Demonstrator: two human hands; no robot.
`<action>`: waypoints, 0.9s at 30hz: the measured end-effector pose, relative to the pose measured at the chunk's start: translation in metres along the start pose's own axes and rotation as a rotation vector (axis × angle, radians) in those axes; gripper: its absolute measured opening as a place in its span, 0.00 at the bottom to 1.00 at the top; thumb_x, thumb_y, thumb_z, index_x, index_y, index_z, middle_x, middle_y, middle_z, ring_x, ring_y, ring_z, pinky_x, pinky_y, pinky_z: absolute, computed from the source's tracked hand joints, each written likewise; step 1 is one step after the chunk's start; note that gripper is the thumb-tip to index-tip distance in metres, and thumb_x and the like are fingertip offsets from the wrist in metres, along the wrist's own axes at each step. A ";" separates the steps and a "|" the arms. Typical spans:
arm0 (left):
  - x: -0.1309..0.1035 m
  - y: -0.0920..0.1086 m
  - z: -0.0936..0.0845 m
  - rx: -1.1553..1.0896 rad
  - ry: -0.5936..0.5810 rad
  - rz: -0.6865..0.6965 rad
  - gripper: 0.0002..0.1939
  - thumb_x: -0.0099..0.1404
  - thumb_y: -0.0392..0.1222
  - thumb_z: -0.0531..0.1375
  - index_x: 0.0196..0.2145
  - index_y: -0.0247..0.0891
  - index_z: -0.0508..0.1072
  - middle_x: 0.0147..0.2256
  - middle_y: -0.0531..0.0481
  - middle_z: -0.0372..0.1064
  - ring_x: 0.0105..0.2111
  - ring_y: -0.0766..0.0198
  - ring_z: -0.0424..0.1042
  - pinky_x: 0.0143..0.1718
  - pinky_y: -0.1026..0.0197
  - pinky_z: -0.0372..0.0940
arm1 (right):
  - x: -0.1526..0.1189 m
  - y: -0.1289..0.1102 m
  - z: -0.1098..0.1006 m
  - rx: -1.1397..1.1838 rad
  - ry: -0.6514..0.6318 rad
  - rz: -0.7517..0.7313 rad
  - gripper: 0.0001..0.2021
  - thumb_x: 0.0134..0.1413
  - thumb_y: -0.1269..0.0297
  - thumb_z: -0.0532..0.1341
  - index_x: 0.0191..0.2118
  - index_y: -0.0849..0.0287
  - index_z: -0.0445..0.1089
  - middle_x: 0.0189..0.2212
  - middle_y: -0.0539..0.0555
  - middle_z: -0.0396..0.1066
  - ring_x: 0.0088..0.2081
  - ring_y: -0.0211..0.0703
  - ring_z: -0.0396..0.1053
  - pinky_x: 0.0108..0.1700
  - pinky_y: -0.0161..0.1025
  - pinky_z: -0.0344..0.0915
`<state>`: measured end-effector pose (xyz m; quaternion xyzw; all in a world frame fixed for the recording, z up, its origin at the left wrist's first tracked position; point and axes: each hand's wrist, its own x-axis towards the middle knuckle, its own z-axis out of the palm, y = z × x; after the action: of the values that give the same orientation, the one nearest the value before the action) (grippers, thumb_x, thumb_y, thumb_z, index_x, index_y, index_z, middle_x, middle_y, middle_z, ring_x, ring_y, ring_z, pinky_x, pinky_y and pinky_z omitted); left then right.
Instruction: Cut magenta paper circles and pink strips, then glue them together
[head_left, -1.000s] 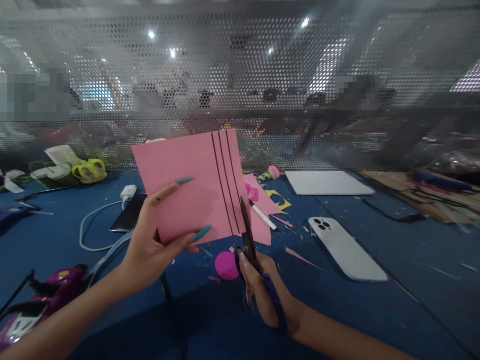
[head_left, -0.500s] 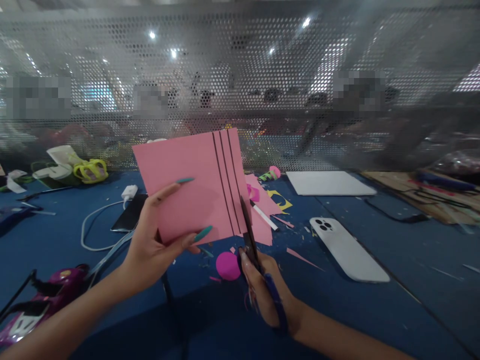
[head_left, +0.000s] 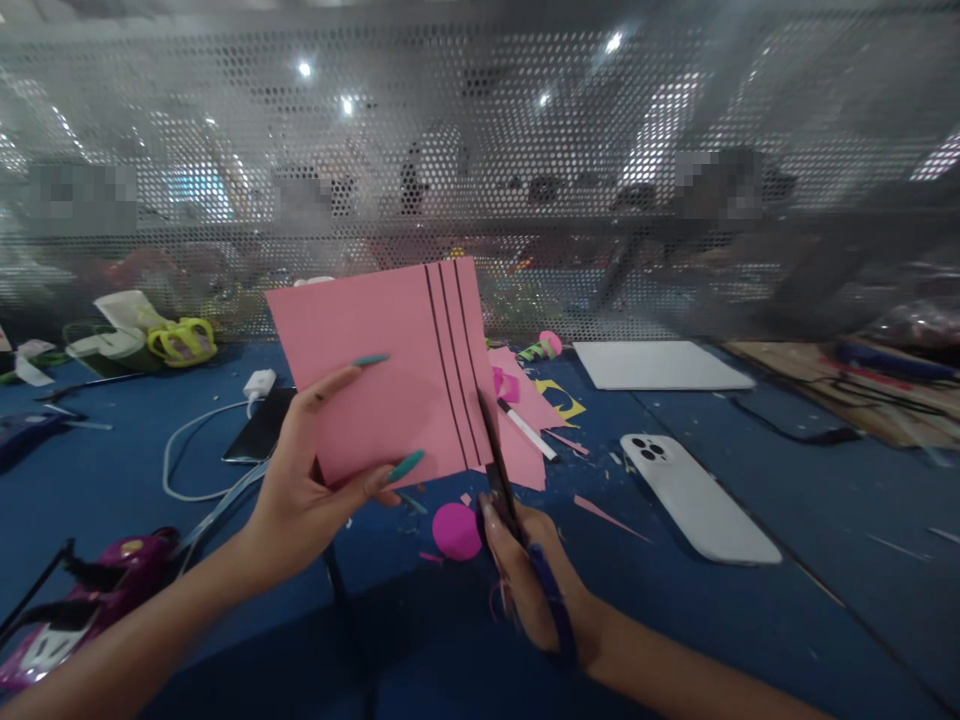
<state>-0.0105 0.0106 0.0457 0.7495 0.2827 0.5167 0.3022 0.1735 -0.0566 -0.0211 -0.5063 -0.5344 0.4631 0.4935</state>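
Note:
My left hand (head_left: 311,460) grips a sheet of pink paper (head_left: 375,360) by its lower left part, fingers over the front face. Three dark lines run down the sheet near its right edge. In my right hand (head_left: 536,575) is a pair of scissors (head_left: 499,480) with dark blades and blue handles. The blades point up and lie at the sheet's lower right edge, beside the outermost line. Whether they bite into the paper I cannot tell. Just below the sheet a magenta paper circle (head_left: 456,531) lies on the blue table (head_left: 420,640).
Pink paper scraps (head_left: 532,395), a white marker (head_left: 529,432) and a yellow cut-out (head_left: 562,402) lie behind the scissors. To the right are a white phone (head_left: 697,500) and a white flat panel (head_left: 664,366). A dark phone (head_left: 259,428) lies left. A perforated metal screen (head_left: 480,130) stands behind.
The scissors have shifted very slightly against the sheet's right edge. Both hands keep their hold, and the paper stays almost where it was.

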 end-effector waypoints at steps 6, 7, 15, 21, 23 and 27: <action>0.000 0.001 0.000 -0.008 0.001 -0.034 0.32 0.56 0.34 0.64 0.54 0.54 0.58 0.60 0.46 0.50 0.31 0.64 0.74 0.19 0.62 0.75 | 0.000 0.000 -0.002 -0.023 0.004 -0.018 0.21 0.57 0.43 0.48 0.24 0.55 0.54 0.14 0.41 0.46 0.13 0.31 0.48 0.13 0.30 0.47; 0.000 0.001 -0.001 -0.006 -0.001 -0.038 0.32 0.56 0.34 0.64 0.54 0.54 0.58 0.60 0.46 0.49 0.31 0.64 0.74 0.19 0.62 0.75 | 0.000 0.000 -0.002 -0.031 0.001 -0.034 0.21 0.57 0.44 0.48 0.24 0.55 0.54 0.15 0.42 0.47 0.13 0.31 0.48 0.13 0.30 0.46; -0.001 0.000 -0.002 0.009 0.003 -0.060 0.33 0.56 0.36 0.64 0.55 0.54 0.58 0.60 0.45 0.49 0.33 0.60 0.75 0.19 0.61 0.75 | -0.001 0.002 -0.003 -0.031 -0.016 -0.067 0.20 0.59 0.46 0.47 0.25 0.56 0.54 0.15 0.42 0.46 0.14 0.30 0.47 0.15 0.30 0.47; 0.001 0.001 -0.002 0.004 0.005 -0.047 0.32 0.56 0.36 0.64 0.55 0.55 0.58 0.60 0.46 0.49 0.32 0.62 0.75 0.19 0.62 0.75 | -0.001 0.002 -0.002 0.069 -0.015 -0.003 0.19 0.57 0.45 0.51 0.27 0.55 0.55 0.15 0.41 0.46 0.13 0.30 0.47 0.14 0.30 0.47; 0.001 0.000 -0.002 0.010 0.013 -0.043 0.32 0.56 0.36 0.64 0.55 0.55 0.58 0.60 0.46 0.50 0.33 0.61 0.75 0.19 0.62 0.75 | -0.001 0.000 -0.001 0.099 -0.042 -0.009 0.20 0.55 0.43 0.52 0.26 0.55 0.54 0.15 0.41 0.48 0.14 0.30 0.48 0.15 0.30 0.49; 0.002 0.000 -0.002 0.007 -0.008 -0.054 0.32 0.56 0.36 0.64 0.55 0.54 0.57 0.61 0.45 0.49 0.35 0.60 0.75 0.19 0.61 0.76 | 0.000 -0.002 -0.003 0.138 -0.087 -0.018 0.19 0.56 0.44 0.52 0.27 0.56 0.56 0.16 0.42 0.50 0.15 0.30 0.50 0.16 0.30 0.51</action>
<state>-0.0120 0.0124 0.0476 0.7447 0.3035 0.5043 0.3147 0.1761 -0.0572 -0.0191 -0.4458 -0.5266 0.5158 0.5077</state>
